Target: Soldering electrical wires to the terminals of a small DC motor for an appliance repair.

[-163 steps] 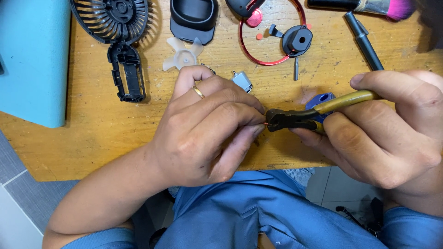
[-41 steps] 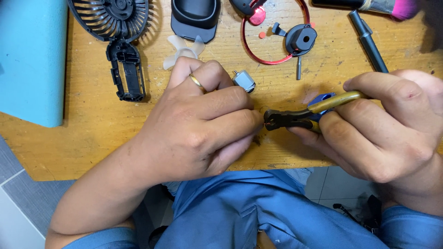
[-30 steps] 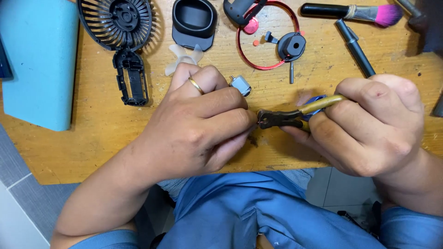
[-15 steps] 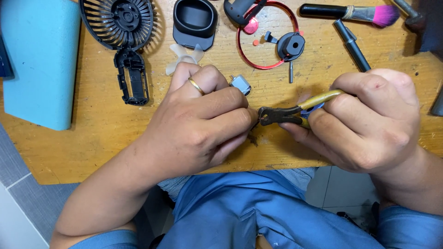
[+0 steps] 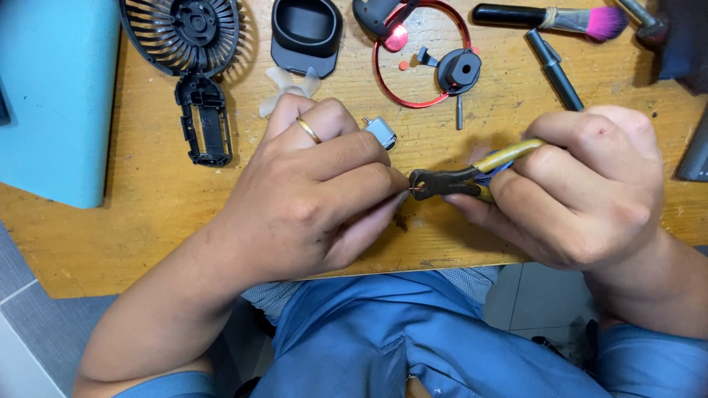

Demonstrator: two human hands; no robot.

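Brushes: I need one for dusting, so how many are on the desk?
1. A brush with a black handle and pink bristles lies at the desk's top right edge. Others may lie outside the view.

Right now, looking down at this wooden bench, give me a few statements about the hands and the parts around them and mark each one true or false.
1. The right hand grips yellow-handled pliers. True.
2. The pliers' tip points away from the left hand. False: it meets the left hand's fingertips.
3. A gold ring sits on a left-hand finger. True.
4. The pink-bristled brush lies beside the blue box. False: it lies at the far right, the box at the left.
5. The black fan grille rests on the wooden table. True.
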